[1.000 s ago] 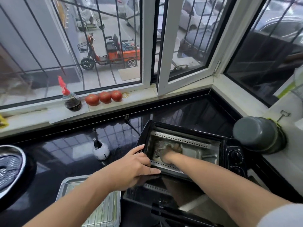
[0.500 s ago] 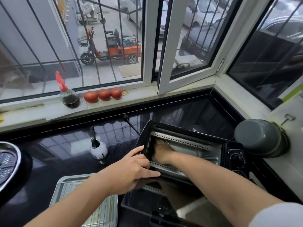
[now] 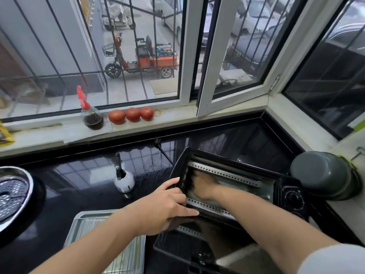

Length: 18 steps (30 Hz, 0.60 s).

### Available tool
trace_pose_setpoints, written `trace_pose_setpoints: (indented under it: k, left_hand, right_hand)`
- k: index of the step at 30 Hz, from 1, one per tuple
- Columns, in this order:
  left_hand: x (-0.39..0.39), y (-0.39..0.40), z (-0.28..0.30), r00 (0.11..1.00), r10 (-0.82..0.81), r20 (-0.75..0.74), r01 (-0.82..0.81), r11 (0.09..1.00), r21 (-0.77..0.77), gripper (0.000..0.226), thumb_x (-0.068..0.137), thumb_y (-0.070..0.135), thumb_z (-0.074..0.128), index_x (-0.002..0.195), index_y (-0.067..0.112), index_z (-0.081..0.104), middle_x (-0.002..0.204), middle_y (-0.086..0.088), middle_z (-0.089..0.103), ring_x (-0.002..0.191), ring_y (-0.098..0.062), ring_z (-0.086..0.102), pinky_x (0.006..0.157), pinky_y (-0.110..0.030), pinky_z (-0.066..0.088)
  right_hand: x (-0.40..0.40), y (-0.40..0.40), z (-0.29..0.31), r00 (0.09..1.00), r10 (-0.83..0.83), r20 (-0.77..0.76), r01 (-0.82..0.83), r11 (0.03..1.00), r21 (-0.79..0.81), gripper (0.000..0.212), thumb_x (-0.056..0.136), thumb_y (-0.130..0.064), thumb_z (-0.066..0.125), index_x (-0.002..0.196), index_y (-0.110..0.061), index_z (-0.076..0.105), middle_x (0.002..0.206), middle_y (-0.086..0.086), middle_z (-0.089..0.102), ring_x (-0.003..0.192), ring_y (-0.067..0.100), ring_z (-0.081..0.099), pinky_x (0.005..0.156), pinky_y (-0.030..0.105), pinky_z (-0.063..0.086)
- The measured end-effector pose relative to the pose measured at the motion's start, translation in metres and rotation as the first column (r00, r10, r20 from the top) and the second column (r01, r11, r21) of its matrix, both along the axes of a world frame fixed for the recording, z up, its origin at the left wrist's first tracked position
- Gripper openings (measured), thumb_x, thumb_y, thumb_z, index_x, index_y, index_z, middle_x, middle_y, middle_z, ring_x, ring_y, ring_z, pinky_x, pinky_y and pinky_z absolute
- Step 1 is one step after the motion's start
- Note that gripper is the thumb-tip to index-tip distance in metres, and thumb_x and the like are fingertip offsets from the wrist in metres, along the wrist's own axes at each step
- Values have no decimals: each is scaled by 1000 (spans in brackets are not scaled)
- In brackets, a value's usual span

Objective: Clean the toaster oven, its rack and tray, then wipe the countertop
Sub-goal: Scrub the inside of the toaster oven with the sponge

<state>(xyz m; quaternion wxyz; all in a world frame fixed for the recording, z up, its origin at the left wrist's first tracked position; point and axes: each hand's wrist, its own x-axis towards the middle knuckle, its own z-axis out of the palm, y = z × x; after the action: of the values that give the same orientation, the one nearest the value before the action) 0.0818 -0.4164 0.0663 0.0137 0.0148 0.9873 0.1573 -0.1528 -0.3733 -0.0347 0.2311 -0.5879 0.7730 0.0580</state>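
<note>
Black toaster oven open; tray beside it.

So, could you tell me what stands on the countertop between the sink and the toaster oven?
Head view: a small white spray bottle with black trigger.

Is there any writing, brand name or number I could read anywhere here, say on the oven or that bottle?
None can be read.
Toaster oven: marks around its dials are too small and blurred.
Bottle on the sill: no label shows.
Yellow packet at the left edge: print blurred.
</note>
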Motion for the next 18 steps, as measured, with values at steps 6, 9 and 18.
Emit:
trace_pose_setpoints:
  k: [6,9,18]
  left_hand:
    - [-3,-2,-3,1000,20,-10,-20,998,57,58,94,12,63,143,44,59,108,15,56,110,-6,51,129,-44,-1]
    - [-7,-6,-10,998,36,-45,-32,996,78,57,92,14,69,138,46,62,103,13,58,104,-6,54,129,-43,1]
    - [-2,-6,-21,995,-10,-102,9,1000,-14,50,92,27,74,137,46,63,95,21,32,98,-1,50,128,-38,1]
  right_hand:
    - [-37,43,-2,997,65,-36,-58,984,170,69,90,-4,37,157,-19,28,167,-5,-3,154,16,1,124,32,10]
    - [-48,57,-1,979,81,-189,-9,936,352,64,95,-10,38,157,-8,21,167,6,-1,154,23,3,124,35,12]
    - [-29,62,12,961,177,-211,-40,847,530,37,101,-1,38,134,7,54,141,25,53,128,37,52,98,40,44]
